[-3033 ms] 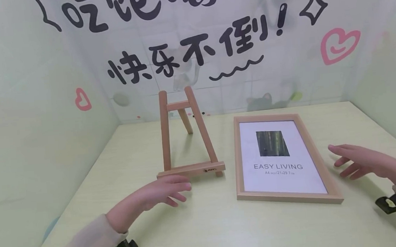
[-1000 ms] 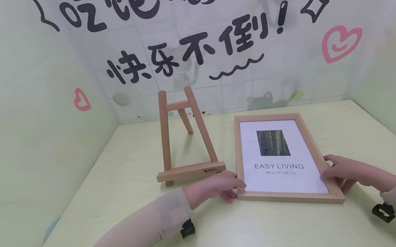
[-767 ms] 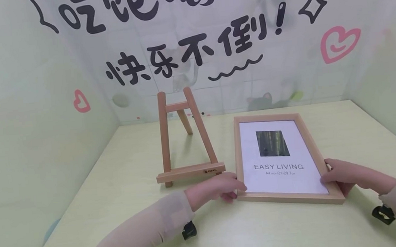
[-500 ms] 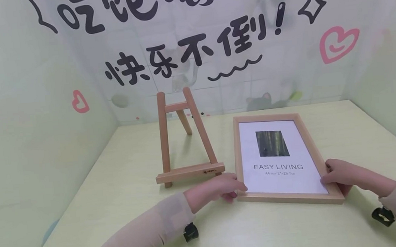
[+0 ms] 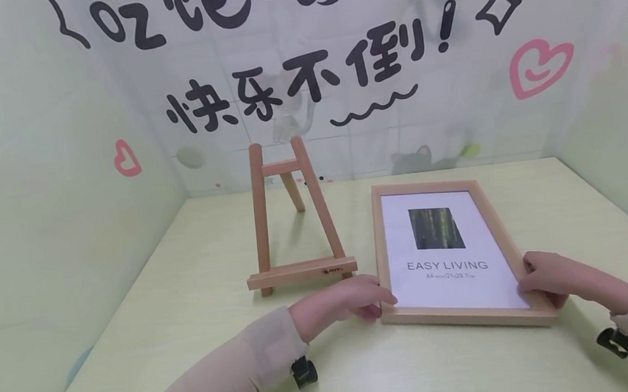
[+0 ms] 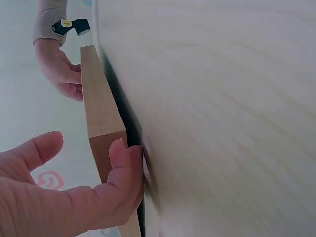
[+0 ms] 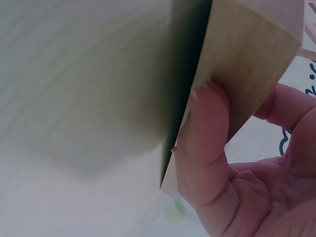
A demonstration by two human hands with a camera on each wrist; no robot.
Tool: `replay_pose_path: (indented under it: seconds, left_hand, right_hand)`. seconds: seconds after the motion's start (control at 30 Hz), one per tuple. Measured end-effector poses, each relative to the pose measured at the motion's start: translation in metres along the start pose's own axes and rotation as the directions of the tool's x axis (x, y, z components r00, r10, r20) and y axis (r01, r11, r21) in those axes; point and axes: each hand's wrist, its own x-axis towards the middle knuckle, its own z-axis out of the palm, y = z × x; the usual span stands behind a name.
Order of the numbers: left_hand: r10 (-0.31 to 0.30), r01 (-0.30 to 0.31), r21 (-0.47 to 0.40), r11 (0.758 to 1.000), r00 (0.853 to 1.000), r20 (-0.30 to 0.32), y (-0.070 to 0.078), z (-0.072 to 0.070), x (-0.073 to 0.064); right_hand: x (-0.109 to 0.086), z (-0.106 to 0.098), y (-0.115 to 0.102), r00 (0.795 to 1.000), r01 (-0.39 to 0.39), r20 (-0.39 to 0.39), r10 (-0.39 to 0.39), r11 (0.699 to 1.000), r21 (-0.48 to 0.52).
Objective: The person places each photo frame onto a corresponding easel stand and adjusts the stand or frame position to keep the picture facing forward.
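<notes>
Left hand [image 5: 344, 301] and right hand [image 5: 567, 280] gripped the frame [image 5: 444, 252] between them and just tipped it up, so lifting had kinda started.

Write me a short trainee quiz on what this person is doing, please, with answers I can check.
1. Which hand grips the side of the picture frame nearer the easel?
2. True or false: the picture frame is standing on the easel.
3. Fill in the blank: the large print on the white sheet reads "EASY ____".

Key:
1. The left hand.
2. False; the picture frame is beside the easel.
3. LIVING.
</notes>
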Motion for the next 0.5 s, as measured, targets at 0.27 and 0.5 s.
replay_pose_path:
  seconds: [0.27, 0.5]
  left_hand:
    - [0.037, -0.035, -0.043, 0.998, 0.999, 0.026, 0.000, -0.002, -0.006]
    - [0.085, -0.083, -0.079, 0.993, 0.996, 0.024, -0.003, -0.003, -0.008]
  right_hand:
    - [-0.003, -0.006, 0.000, 1.000, 0.021, 0.011, -0.021, 1.000, 0.020]
    - [-0.008, -0.011, 0.016, 0.989, 0.077, 0.104, -0.102, 0.972, 0.220]
